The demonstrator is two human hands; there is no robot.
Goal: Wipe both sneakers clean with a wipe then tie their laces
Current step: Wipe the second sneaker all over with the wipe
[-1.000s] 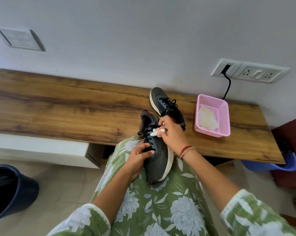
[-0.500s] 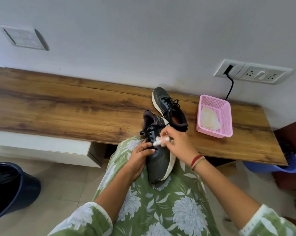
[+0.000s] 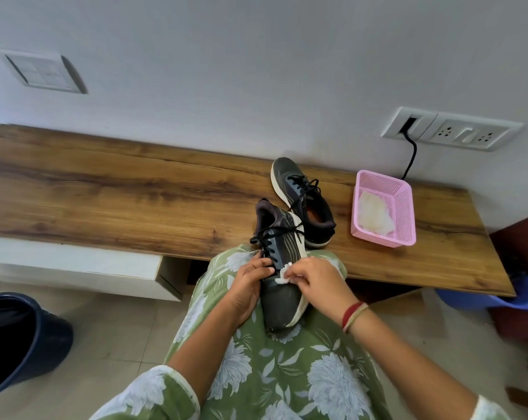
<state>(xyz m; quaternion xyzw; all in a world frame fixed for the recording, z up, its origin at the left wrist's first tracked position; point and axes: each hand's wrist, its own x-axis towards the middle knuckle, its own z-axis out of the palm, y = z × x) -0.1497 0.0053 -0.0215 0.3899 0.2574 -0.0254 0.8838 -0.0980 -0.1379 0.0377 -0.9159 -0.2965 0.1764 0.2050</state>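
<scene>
I see a long wooden worktop (image 3: 105, 192) running across the middle of the frame against a plain pale wall (image 3: 256, 71). Its grain is dark brown, with a white drawer unit (image 3: 74, 265) under its left part and pale floor tiles (image 3: 111, 322) below. A switch plate (image 3: 44, 72) sits on the wall at upper left. At upper right a socket panel (image 3: 450, 131) carries a black cable (image 3: 411, 156) that drops behind a pink basket (image 3: 405, 213). The basket stands on the right part of the worktop with a crumpled white wad (image 3: 374, 213) in it. A dark blue bin (image 3: 23, 338) stands on the floor at lower left, and a blue tub (image 3: 493, 298) shows under the worktop's right end. The far sneaker (image 3: 302, 201) lies on the worktop near the left of the basket, toe toward the wall, laces loose. The near sneaker (image 3: 282, 298) rests on the person's lap, on green flowered cloth (image 3: 271, 374) in the lower middle of the frame. Its toe points toward the camera and its laces are untied. The left hand (image 3: 247, 286) holds it from the left, its grip curled round the upper with the thumb by the laces. The right hand (image 3: 317, 283) has its grip pinching a small white wipe (image 3: 282, 274), pressed to the sneaker's upper just beside the left thumb. Red and tan bands (image 3: 353, 316) circle the right wrist.
</scene>
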